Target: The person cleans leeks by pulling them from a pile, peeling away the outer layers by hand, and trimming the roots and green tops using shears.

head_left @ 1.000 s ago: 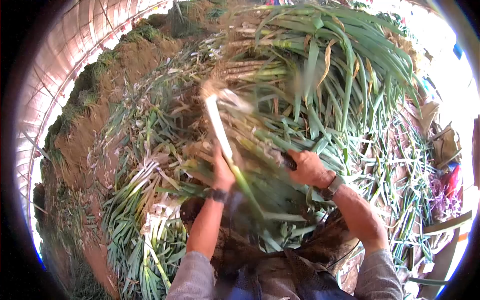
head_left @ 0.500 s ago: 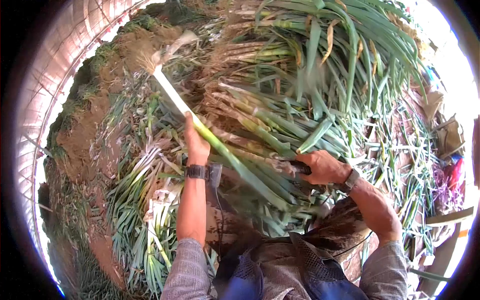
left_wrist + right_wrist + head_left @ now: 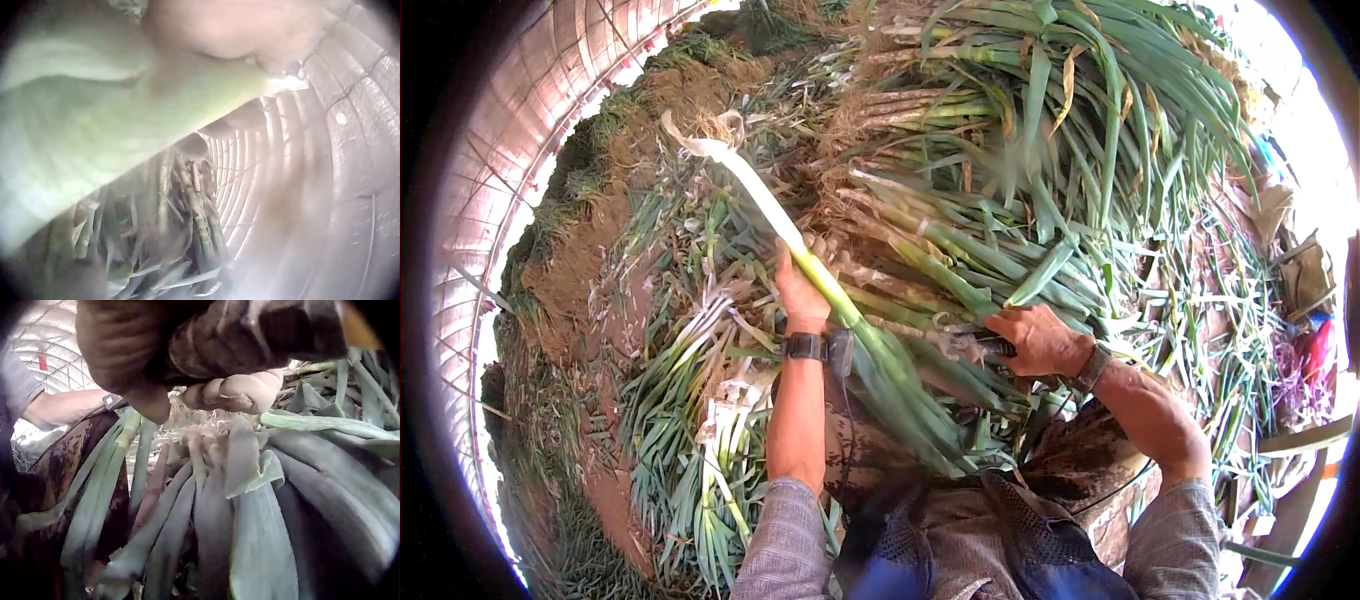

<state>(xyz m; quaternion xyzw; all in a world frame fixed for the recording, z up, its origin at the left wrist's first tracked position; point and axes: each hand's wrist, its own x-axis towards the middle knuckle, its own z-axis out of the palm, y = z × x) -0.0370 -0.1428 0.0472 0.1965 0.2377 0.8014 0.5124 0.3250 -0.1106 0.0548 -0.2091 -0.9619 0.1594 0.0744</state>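
My left hand (image 3: 802, 290) grips a long green onion (image 3: 765, 203) around its shaft, where white turns to green. Its root end points up and left, with a strip of loose pale skin hanging there, and its leaves trail down toward my lap. Close up in the left wrist view, the thick green stem (image 3: 156, 119) passes under my fingers. My right hand (image 3: 1045, 340) holds a tool by its dark ribbed handle (image 3: 256, 337); pale stringy scraps (image 3: 955, 340) overlap its far end. Below that hand lie broad green leaves (image 3: 262, 544).
Unpeeled green onions (image 3: 940, 105) lie piled ahead, roots to the left and leaves to the right. White-stemmed onions (image 3: 715, 450) lie at my left. Leaf scraps (image 3: 1200, 350) litter the ground on the right. A curved ribbed wall (image 3: 510, 150) rises at far left.
My left hand swung the onion left and its root end outward, then drew back slightly right and down. The loose skin at the root now hangs further left. My right hand shifted slightly right and down.
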